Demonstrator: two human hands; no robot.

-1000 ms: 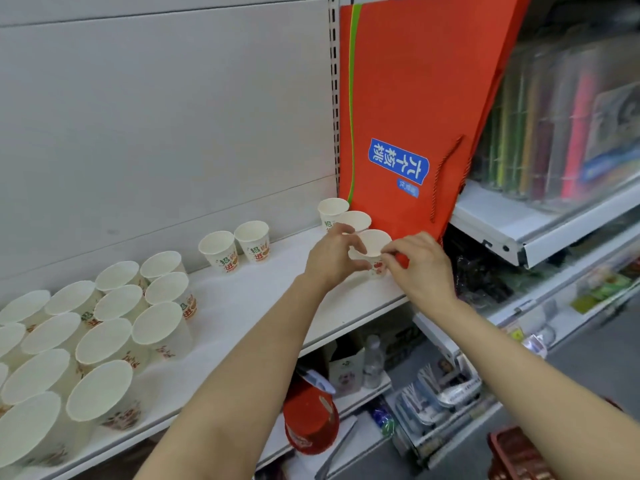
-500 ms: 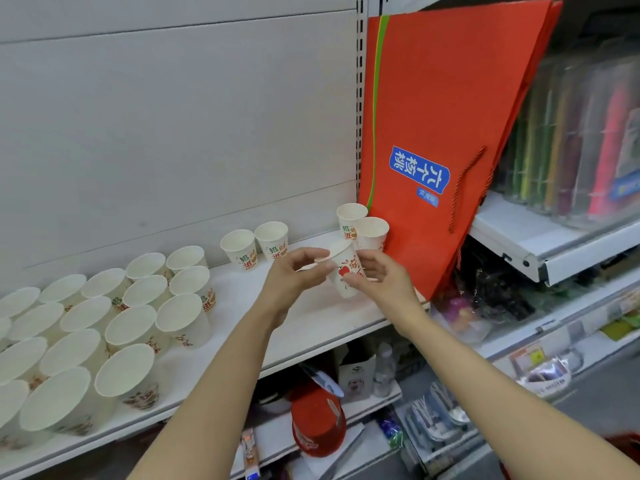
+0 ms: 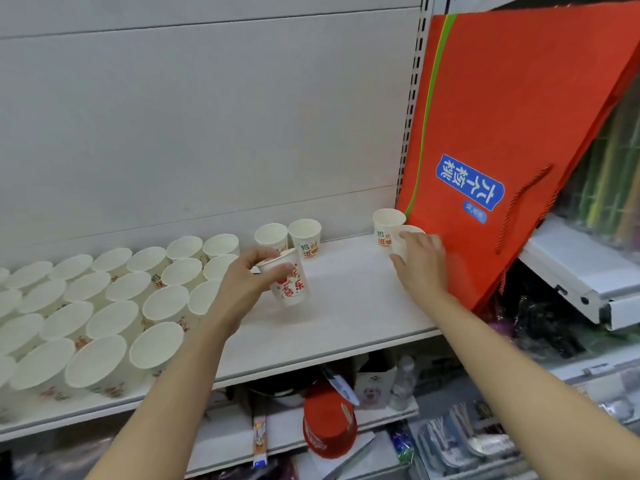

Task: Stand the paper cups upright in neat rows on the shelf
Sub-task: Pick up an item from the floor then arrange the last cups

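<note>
My left hand [image 3: 244,284] grips a white paper cup with red print [image 3: 290,285] by its rim, upright and slightly tilted, just above the white shelf [image 3: 349,317]. My right hand [image 3: 420,263] closes around another white cup [image 3: 404,239] by the shelf's right end. A further cup [image 3: 387,226] stands upright just behind that one. Two cups [image 3: 292,235] stand as a pair at the back middle. Several cups [image 3: 114,306] stand upright in rows on the shelf's left half.
A large red paper bag [image 3: 512,133] leans at the shelf's right end, right behind my right hand. The grey back panel [image 3: 207,116] rises behind the cups. A lower shelf holds a red cap [image 3: 329,422] and small goods. More shelving stands to the right.
My left hand took the printed cup from between both hands and carried it left toward the rows. My right hand let go and reached back right to the cup by the red bag.
</note>
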